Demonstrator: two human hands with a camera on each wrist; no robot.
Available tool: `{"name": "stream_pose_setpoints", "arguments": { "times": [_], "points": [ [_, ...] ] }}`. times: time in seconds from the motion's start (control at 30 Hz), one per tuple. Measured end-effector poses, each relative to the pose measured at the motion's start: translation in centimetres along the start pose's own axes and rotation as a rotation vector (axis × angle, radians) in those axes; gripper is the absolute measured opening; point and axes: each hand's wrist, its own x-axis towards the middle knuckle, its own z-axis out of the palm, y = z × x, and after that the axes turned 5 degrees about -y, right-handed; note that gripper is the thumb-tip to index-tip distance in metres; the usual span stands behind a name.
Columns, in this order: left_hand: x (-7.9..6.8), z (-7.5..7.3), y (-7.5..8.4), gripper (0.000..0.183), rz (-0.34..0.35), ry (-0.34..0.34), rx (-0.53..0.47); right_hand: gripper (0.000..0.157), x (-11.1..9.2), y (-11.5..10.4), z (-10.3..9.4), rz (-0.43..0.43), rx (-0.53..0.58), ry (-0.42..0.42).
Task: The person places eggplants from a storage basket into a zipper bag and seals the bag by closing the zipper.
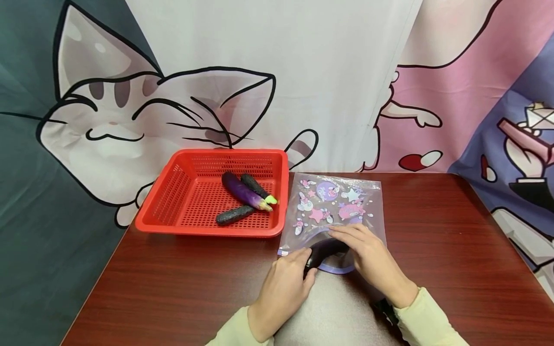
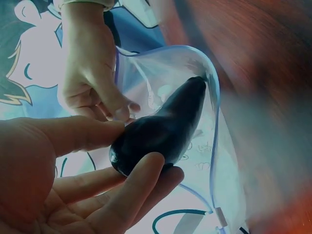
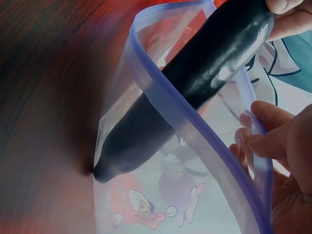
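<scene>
A dark, glossy eggplant lies slantwise through the mouth of a clear zip bag printed with pink and purple cartoons. My left hand grips the eggplant's rounded end; thumb and fingers wrap it in the left wrist view. Its narrower end reaches inside the bag, seen through the plastic in the right wrist view. With thumb and fingers, my right hand pinches the purple-edged rim on one side, and the mouth gapes around the eggplant.
Left of the bag stands a red plastic basket. Inside it lie a purple eggplant and two dark, rough-skinned long vegetables, like cucumbers. The brown wooden table meets a cartoon-printed curtain at the back.
</scene>
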Motion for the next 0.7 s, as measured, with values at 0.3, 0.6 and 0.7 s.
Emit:
{"name": "stream_pose_setpoints", "arguments": {
  "times": [0.3, 0.6, 0.7],
  "points": [
    [0.4, 0.6, 0.2, 0.036, 0.014, 0.005, -0.008, 0.065, 0.0, 0.1, -0.2, 0.015, 0.026, -0.015],
    [1.0, 1.1, 0.4, 0.034, 0.016, -0.039, -0.005, 0.059, -0.4, -0.1, -0.2, 0.07, 0.044, -0.058],
    [1.2, 1.2, 0.5, 0.034, 0.015, -0.045, -0.012, 0.06, -0.4, -0.1, -0.3, 0.068, 0.051, -0.056]
  ]
}}
